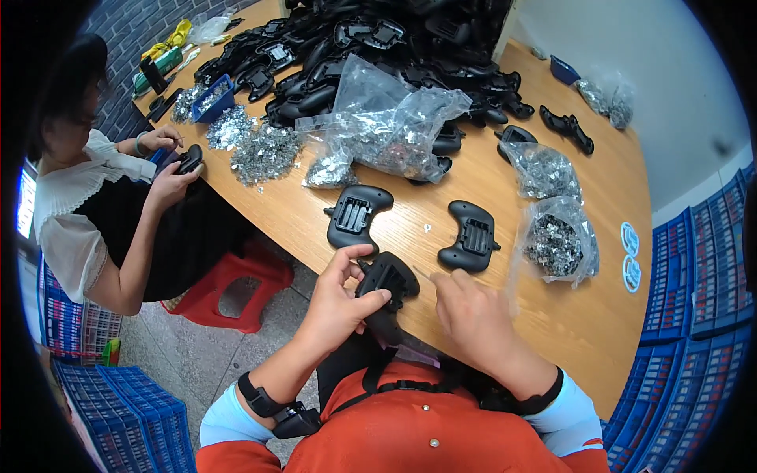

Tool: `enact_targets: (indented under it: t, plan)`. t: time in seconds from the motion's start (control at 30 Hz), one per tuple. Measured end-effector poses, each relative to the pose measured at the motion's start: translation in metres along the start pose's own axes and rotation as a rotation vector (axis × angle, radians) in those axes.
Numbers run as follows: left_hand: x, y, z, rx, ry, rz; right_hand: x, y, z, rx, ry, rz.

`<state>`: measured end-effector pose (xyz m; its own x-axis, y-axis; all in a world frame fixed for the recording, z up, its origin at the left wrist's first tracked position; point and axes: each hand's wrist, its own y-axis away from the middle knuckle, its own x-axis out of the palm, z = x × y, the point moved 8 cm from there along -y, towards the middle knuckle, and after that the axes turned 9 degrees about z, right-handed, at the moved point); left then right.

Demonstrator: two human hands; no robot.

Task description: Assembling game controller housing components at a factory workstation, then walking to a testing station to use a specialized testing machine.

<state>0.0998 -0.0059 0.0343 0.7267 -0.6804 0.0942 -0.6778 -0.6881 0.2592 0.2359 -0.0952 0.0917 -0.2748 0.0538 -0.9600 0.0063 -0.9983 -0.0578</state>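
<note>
My left hand [341, 303] is closed around a black game controller [386, 285], held tilted at the table's near edge with its battery compartment facing up. Just to the right of it, my right hand [473, 315] is low over the tabletop with its fingers bent together. A thin, pale thing seems to show at those fingertips, too small to make out. Beyond my hands, two more black controllers lie back up, one at left [355, 217] and one at right [471, 236], their battery compartments uncovered. Between these two lies a tiny whitish piece [427, 228].
Black controllers [378, 35] are heaped at the back. Bags of small metal parts [556, 244] lie right, near a large clear bag [386, 118]. Loose metal pieces [264, 154] and a blue bin [213, 98] are left. A co-worker [102, 197] sits left, handling a controller. Blue crates [694, 276] stand right.
</note>
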Motion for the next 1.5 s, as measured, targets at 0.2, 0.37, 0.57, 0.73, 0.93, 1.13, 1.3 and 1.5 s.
enact_targets:
  t: [0.2,0.37,0.57,0.73,0.93,1.13,1.3,1.5]
  plan:
    - [-0.019,0.011,0.013,-0.021,0.097,-0.048,0.032,0.0,-0.037,0.099,-0.196,-0.126]
    - [-0.032,0.022,0.034,-0.062,0.182,-0.028,0.06,-0.01,-0.039,0.108,-0.232,-0.105]
    - [-0.048,0.032,0.051,-0.071,0.247,-0.021,0.073,-0.029,-0.023,0.052,-0.082,-0.099]
    - [-0.065,0.042,0.061,-0.069,0.291,-0.052,0.066,-0.004,0.002,-0.133,0.07,0.005]
    - [-0.067,0.037,0.066,-0.076,0.341,-0.004,0.073,0.039,0.014,-0.403,-0.002,-0.002]
    - [-0.06,0.032,0.067,-0.088,0.365,0.006,0.076,0.046,0.024,-0.502,0.061,-0.027]
    - [-0.051,0.025,0.068,-0.086,0.349,0.032,0.072,0.048,0.026,-0.489,0.051,-0.023]
    - [-0.046,0.02,0.066,-0.086,0.344,0.036,0.075,0.053,0.014,-0.461,-0.021,0.021]
